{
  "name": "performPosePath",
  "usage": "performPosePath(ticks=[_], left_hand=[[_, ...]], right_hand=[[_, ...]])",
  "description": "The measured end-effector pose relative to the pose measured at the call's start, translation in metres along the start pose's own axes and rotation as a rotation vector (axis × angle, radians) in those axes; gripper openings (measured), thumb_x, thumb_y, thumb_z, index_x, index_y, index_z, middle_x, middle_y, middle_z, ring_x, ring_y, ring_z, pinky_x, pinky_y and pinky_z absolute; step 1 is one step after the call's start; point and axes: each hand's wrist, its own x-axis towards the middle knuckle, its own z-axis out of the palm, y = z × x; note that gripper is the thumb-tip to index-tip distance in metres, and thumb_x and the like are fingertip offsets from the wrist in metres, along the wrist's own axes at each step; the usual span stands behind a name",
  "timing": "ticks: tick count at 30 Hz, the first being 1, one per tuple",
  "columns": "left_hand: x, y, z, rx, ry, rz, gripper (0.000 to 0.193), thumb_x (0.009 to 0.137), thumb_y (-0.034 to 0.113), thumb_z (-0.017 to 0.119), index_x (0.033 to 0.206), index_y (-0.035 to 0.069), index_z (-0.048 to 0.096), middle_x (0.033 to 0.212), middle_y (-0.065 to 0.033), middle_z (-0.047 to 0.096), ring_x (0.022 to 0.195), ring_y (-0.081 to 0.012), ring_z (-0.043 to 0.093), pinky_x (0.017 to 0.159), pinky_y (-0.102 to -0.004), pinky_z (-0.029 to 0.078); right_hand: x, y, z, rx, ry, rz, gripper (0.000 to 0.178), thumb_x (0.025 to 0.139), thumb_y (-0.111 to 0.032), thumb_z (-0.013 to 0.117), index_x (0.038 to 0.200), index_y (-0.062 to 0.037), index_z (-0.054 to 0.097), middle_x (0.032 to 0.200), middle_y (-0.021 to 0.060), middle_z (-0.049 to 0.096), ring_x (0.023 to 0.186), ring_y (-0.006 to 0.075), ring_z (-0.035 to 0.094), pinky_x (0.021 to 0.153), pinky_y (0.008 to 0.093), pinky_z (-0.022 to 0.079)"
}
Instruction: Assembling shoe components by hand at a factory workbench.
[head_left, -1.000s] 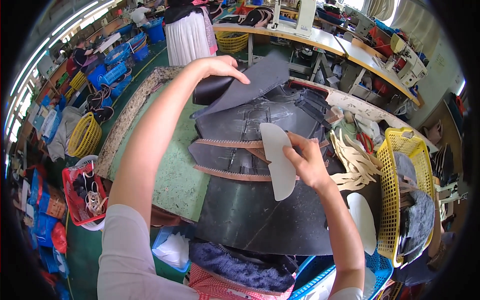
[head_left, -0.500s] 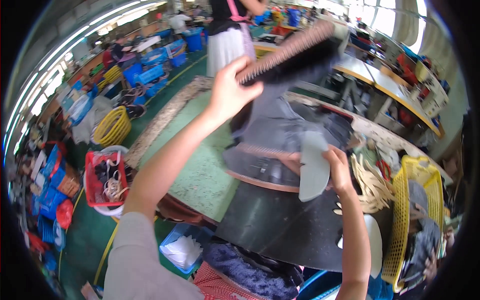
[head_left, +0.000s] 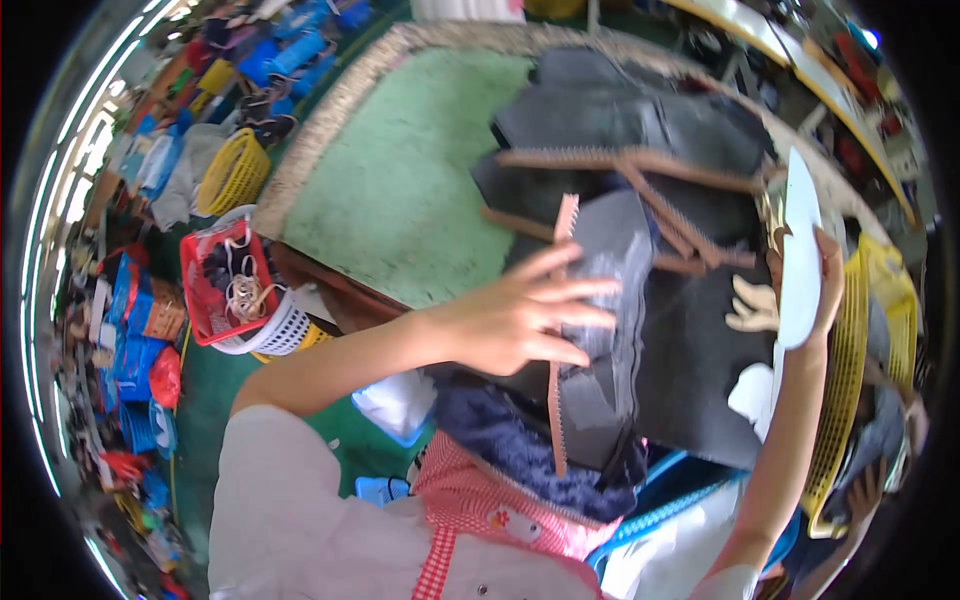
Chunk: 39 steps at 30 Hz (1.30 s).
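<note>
My left hand (head_left: 505,322) lies with its fingers spread on a dark grey boot-like piece (head_left: 610,290) that has a brown zigzag-toothed edge. That piece is near the front of the work table, partly over a black board (head_left: 690,400). To the right, my right hand (head_left: 828,275) grips a flat, pale, curved template (head_left: 800,250) by its edge. Further back is a pile of similar dark pieces (head_left: 640,115) with brown toothed edges. Dark blue fluffy material (head_left: 490,425) hangs at the near edge, over my checked apron.
The table's green top (head_left: 400,170) shows at left. Cream glove-like pieces (head_left: 752,305) and a white cut-out (head_left: 752,392) lie by my right arm. A yellow basket (head_left: 845,380) stands far right, with another person's hand (head_left: 865,492) beside it. A red basket (head_left: 215,330) stands left.
My left hand has brought a dark piece down from the raised position to the near side of the table and now lies flat on it. My right hand has moved right with the template.
</note>
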Motion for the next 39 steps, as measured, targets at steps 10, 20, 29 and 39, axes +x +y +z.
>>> performPosePath(ticks=[10,20,29,39], left_hand=[[-0.014,0.062,0.048,-0.516,0.231,-0.923,0.021,0.095,0.015,0.072,0.095,-0.001,0.057,0.070,-0.0099,0.055,0.059,-0.0232,0.053,0.058,-0.0338,0.044],[0.058,0.054,0.042,-1.180,0.291,-0.939,0.025,0.097,0.023,0.072,0.087,0.001,0.066,0.070,0.0086,0.047,0.068,-0.0005,0.038,0.056,-0.0223,0.030],[0.068,0.064,0.048,-1.326,0.135,-0.866,0.028,0.099,0.009,0.067,0.123,-0.003,0.060,0.097,0.0030,0.063,0.087,-0.0021,0.054,0.074,-0.0199,0.046],[0.076,0.071,0.045,-1.224,0.143,-0.826,0.029,0.108,0.020,0.053,0.119,-0.005,0.064,0.080,0.0036,0.056,0.074,-0.0002,0.046,0.061,-0.0203,0.037]], right_hand=[[-0.126,0.092,0.047,-0.013,-0.165,0.322,0.073,0.088,-0.039,0.058,0.144,0.0065,0.044,0.134,0.0249,0.061,0.113,0.0344,0.068,0.093,0.0398,0.057],[-0.192,0.055,0.001,0.097,-0.273,0.045,0.056,0.083,-0.044,0.069,0.111,0.0043,0.069,0.119,0.0329,0.063,0.118,0.0403,0.060,0.105,0.0403,0.043],[-0.204,0.043,0.026,-0.144,0.072,-0.105,0.058,0.085,-0.011,0.080,0.134,0.0040,0.052,0.115,0.0111,0.071,0.100,0.0195,0.072,0.092,0.0306,0.056],[-0.192,0.038,0.050,-0.538,0.059,-0.218,0.051,0.086,-0.005,0.080,0.128,0.0059,0.054,0.108,0.0110,0.071,0.101,0.0186,0.071,0.090,0.0309,0.056]])
